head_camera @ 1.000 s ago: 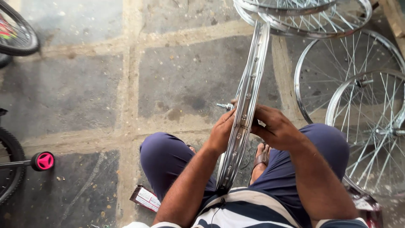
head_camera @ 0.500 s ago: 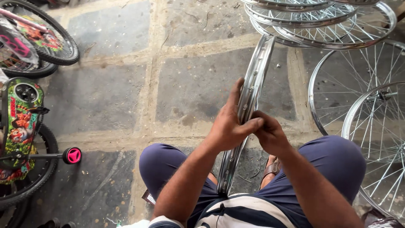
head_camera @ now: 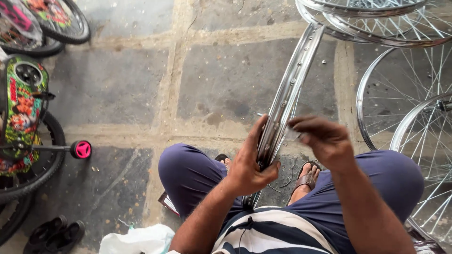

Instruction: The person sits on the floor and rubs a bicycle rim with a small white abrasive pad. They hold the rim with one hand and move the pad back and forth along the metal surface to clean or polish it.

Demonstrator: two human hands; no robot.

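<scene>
A shiny steel bicycle wheel rim (head_camera: 294, 77) stands on edge between my knees, running from the upper right down to my lap. My left hand (head_camera: 249, 162) grips the rim's lower part, fingers wrapped around its left side. My right hand (head_camera: 322, 138) hovers just right of the rim, fingers pinched together on something small and thin that I cannot make out. Thin spokes show beside the rim under my right hand. I sit low in dark blue trousers and sandals.
Several spoked wheels (head_camera: 405, 108) lie stacked at the right and top right. A colourful children's bicycle (head_camera: 23, 113) with a pink-tipped training wheel axle (head_camera: 82, 149) stands at the left. Black shoes (head_camera: 49, 233) and a white plastic bag (head_camera: 139, 240) lie at the bottom left on the stone floor.
My right hand has come off the rim and moved right, away from my left hand. The view has shifted, showing more of the bicycle on the left.
</scene>
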